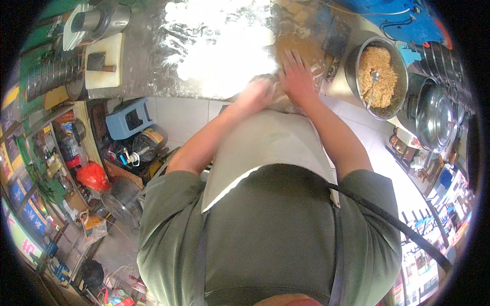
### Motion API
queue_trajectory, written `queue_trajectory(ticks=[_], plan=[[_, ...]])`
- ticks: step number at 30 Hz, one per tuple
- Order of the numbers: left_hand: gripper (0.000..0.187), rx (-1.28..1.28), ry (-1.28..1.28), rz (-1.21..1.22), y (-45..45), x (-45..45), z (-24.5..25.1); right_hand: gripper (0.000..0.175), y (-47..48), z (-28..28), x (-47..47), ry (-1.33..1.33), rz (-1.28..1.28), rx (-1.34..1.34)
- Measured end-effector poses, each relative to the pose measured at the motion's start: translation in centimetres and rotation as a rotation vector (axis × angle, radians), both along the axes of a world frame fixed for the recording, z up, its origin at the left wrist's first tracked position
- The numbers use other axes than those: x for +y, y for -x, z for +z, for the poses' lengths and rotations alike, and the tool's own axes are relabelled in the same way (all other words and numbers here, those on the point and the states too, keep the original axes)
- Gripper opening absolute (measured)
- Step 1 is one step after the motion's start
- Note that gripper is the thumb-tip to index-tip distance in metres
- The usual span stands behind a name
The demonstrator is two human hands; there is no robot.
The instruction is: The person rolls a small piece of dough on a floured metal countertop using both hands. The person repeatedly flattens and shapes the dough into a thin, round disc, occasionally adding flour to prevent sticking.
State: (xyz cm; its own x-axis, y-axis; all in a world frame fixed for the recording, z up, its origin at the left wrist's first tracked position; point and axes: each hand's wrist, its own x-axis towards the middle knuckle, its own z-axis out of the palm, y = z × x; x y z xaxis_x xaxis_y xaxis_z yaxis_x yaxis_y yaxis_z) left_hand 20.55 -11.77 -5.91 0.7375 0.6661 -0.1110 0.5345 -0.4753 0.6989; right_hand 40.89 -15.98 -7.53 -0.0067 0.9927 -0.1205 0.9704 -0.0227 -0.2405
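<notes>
My right hand [298,78] lies palm down, fingers stretched out, on a brownish, flour-dusted part of the worktop [296,42]. Beside it, close to the front edge, my left hand [257,91] is blurred with its fingers bent. Whether anything is under or inside that hand cannot be made out. Strong glare washes out the floured surface [226,49] ahead of my left hand, so what lies there is hidden. To the right of my hands, a metal bowl [353,76] contains a tan, crumbly mixture [383,90] with a metal spoon [374,76] resting in it.
A cleaver [95,61] lies on a white cutting board [92,81] at the left. Past the bowl stands a large metal pot [434,111]. Below the counter's left side are a blue plastic stool [115,121] and a red plastic bag [93,176]. My apron [268,137] nearly touches the counter edge.
</notes>
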Motion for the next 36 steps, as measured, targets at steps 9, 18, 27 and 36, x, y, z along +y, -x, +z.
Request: queue_trajectory(ticks=[9, 18, 27, 36], plan=[[0.016, -0.125, 0.154, 0.27, 1.1, 2.3, -0.9, 0.067, 0.0, 0.5, -0.9, 0.079, 0.039, -0.041], [0.016, 0.019, 0.148, 0.139, -0.5, 2.5, -1.5, 0.065, 1.4, -0.6, 3.8, -0.013, -0.029, -0.014], [0.017, -0.032, 0.139, 0.122, 1.3, 0.3, -0.8, 0.065, 0.4, 1.0, -1.0, 0.114, 0.044, -0.079], [0.024, -0.18, 0.432, 0.265, 1.8, 5.1, 1.2, 0.062, 0.2, 0.5, 0.8, 0.174, -0.022, 0.05]])
